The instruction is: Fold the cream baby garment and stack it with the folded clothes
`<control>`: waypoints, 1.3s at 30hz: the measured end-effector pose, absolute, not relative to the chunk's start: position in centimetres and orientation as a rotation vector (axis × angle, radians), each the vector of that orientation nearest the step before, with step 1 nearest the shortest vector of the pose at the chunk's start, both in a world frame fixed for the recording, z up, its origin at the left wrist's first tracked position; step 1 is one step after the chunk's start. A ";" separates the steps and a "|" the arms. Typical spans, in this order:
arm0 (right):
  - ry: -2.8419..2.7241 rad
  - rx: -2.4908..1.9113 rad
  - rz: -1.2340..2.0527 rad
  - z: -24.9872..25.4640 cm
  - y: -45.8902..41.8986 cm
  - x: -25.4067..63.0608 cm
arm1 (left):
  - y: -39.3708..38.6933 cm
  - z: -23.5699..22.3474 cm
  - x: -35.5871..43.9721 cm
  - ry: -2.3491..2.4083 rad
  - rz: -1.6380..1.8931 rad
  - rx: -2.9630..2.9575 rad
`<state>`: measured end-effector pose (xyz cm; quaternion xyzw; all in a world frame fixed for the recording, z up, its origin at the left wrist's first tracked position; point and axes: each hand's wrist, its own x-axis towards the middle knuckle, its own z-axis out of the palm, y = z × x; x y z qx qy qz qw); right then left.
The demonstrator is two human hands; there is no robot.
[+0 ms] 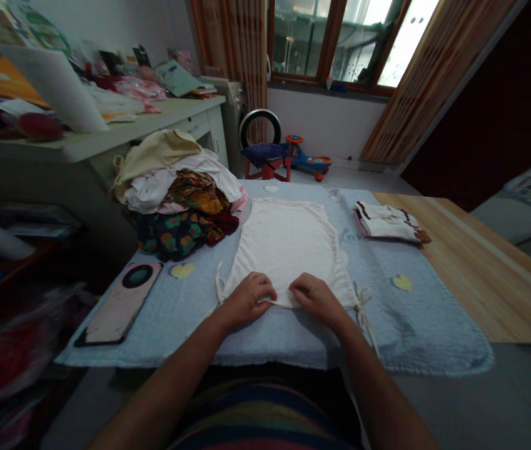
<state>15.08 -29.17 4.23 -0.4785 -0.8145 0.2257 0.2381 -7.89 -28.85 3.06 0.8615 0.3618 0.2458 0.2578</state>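
A white top [288,240] with string ties lies flat on a pale blue quilted cloth [284,344], its near edge towards me. My left hand [250,297] is closed on that near edge, left of the middle, thumb and fingers pinched together. My right hand [314,297] grips the same edge a little to the right, its fingers curled down. A bare stretch of hem shows between the two hands. One tie [219,284] trails at the near left corner. A knotted tie [363,309] hangs at the near right corner.
A heap of crumpled clothes [183,187] stands at the left. A phone [122,303] in a case lies near the front left edge. Folded clothes [389,222] sit at the right, by the bare wooden tabletop [476,262]. A cluttered desk [152,119] is beyond the heap.
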 end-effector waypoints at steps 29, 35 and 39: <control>-2.322 -1.510 0.059 1.5 -24.6 15.1 | -29.1 3.3 -7.9 0.974 0.676 2.373; -2.250 -1.722 0.014 1.5 -24.9 14.8 | -29.2 3.0 -7.7 0.975 0.706 2.421; -2.265 -1.742 0.020 1.4 -25.0 14.7 | -29.3 3.3 -7.1 0.975 0.621 2.538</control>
